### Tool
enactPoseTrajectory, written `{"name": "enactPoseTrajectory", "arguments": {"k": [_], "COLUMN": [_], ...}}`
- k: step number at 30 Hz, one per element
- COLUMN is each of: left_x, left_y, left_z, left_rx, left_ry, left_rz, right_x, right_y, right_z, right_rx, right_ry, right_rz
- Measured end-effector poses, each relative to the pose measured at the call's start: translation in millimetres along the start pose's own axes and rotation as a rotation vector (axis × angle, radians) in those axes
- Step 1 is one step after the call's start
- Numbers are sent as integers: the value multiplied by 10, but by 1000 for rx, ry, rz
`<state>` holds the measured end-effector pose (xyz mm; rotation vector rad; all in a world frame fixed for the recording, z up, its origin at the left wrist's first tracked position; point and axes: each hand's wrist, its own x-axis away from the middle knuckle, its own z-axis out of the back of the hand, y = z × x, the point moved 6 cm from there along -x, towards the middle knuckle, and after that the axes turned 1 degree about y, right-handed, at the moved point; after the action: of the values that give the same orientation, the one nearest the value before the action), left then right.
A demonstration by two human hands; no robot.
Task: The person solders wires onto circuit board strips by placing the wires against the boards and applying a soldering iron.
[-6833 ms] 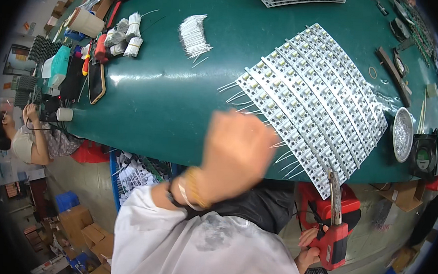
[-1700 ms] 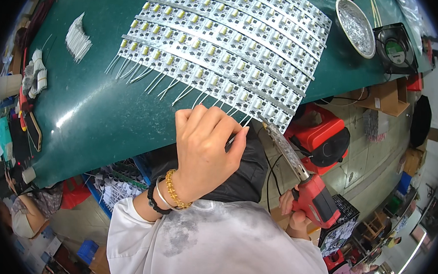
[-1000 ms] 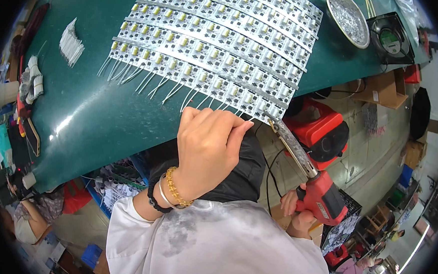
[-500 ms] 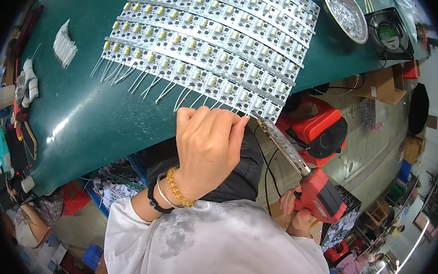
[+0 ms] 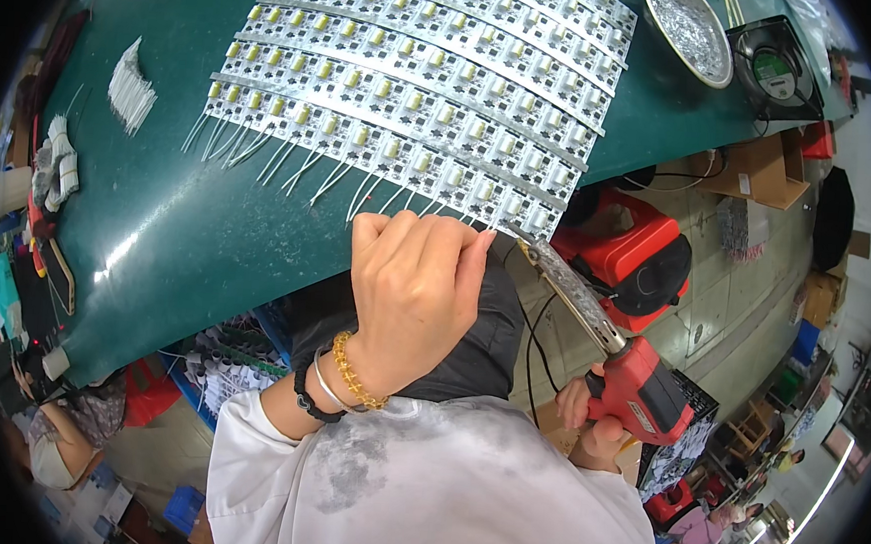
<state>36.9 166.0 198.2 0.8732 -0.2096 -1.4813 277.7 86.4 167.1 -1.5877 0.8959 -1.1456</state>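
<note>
A large panel of small white circuit boards point(image 5: 417, 81) lies on the green table, with thin white wires point(image 5: 275, 159) sticking out along its near edge. At the right end of that edge, my left hand point(image 5: 415, 281) pinches a thin white wire, its tip just showing by the thumb. My right hand point(image 5: 591, 416) grips the handle of a red soldering gun point(image 5: 638, 389). The gun's long metal barrel points up and left. Its tip is at the board edge, close to my left thumb; whether it touches the solder pad I cannot tell.
A bundle of cut white wires point(image 5: 130, 91) and a pair of gloves point(image 5: 55, 164) lie at the left of the green table point(image 5: 189, 227). Far right stand a metal bowl point(image 5: 684, 33) and a black fan point(image 5: 775, 68). Below are a red stool point(image 5: 621, 248) and a cardboard box point(image 5: 761, 167).
The soldering gun has shifted slightly right and down with my right hand, its tip still near the same board corner. My left hand has hardly moved.
</note>
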Motion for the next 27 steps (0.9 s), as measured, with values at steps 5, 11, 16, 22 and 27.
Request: {"name": "enactPoseTrajectory", "arguments": {"k": [5,11,16,22,27], "left_x": [7,7,10,7,8], "left_y": [-2,3,3,-3,-4], "left_z": [-1,8,-14,-21,-25], "left_rx": [-4,36,25,27,20], "left_ry": [-10,22,-4,0,-6], "left_rz": [6,0,0,-7,-4], "right_x": [-26,21,29,28,70], "right_y": [-12,44,45,82,191], "right_z": [-14,54,66,73,185], "right_rx": [20,-24,-42,-115,-99], "right_ry": [8,13,11,-10,15], "right_rz": [4,29,40,46,91]}}
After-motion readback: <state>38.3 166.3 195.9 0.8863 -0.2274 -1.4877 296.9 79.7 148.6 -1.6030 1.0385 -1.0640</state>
